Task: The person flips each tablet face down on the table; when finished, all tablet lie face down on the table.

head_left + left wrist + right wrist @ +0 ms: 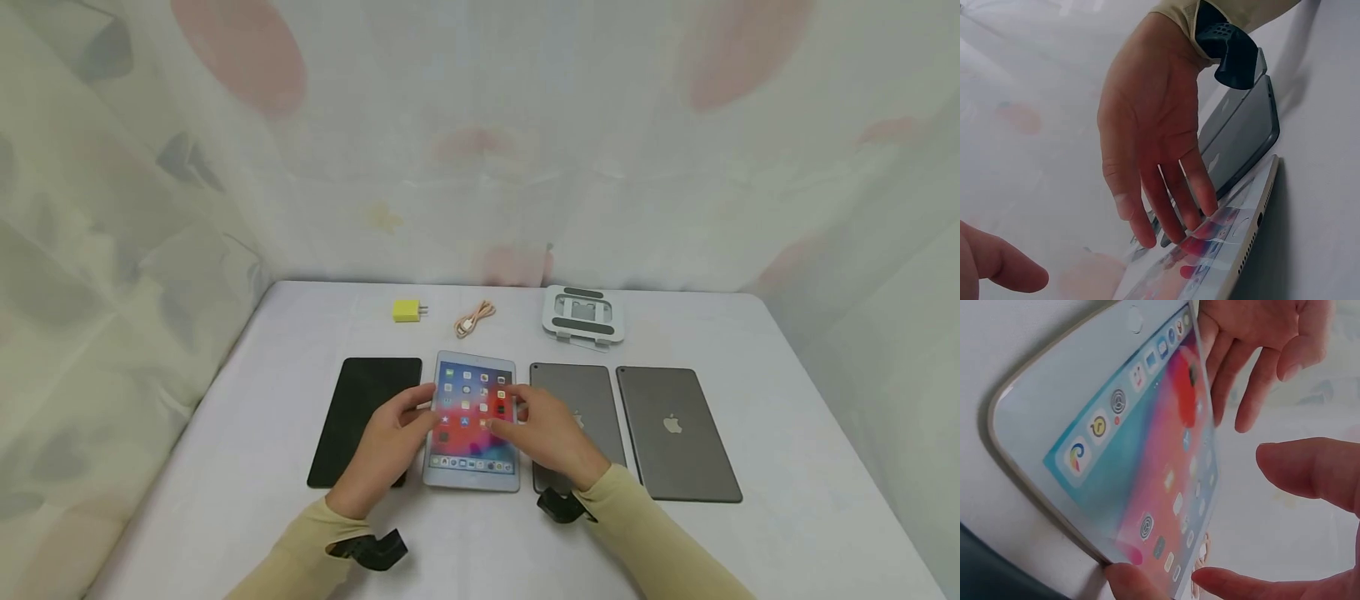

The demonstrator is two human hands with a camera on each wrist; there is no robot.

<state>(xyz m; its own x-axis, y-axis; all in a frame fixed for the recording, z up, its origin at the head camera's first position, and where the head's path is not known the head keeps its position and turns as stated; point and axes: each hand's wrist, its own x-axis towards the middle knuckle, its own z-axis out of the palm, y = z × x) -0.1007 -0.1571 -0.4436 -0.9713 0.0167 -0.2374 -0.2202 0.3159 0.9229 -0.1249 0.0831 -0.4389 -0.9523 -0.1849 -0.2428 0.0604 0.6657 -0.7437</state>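
Note:
A white tablet (468, 442) with a lit home screen lies in the middle of the table, its home button end towards the person. Beside its left edge is the left hand (392, 439), fingers loosely extended and thumb over the screen. The right hand (553, 435) is at the right edge. In the right wrist view, one right fingertip (1135, 581) touches the tablet's edge, while the thumb (1307, 469) hovers off the screen. The left wrist view shows the right palm (1154, 119), with relaxed fingers near the glass. Contact of the left fingers cannot be told.
A dark-screened tablet (367, 396) lies left, partly under the left forearm. Two grey tablets, one nearer (581, 387) and one farther right (678, 450), lie face down. Behind are a yellow charger plug (406, 311), a coiled cable (476, 318) and a folding stand (583, 323).

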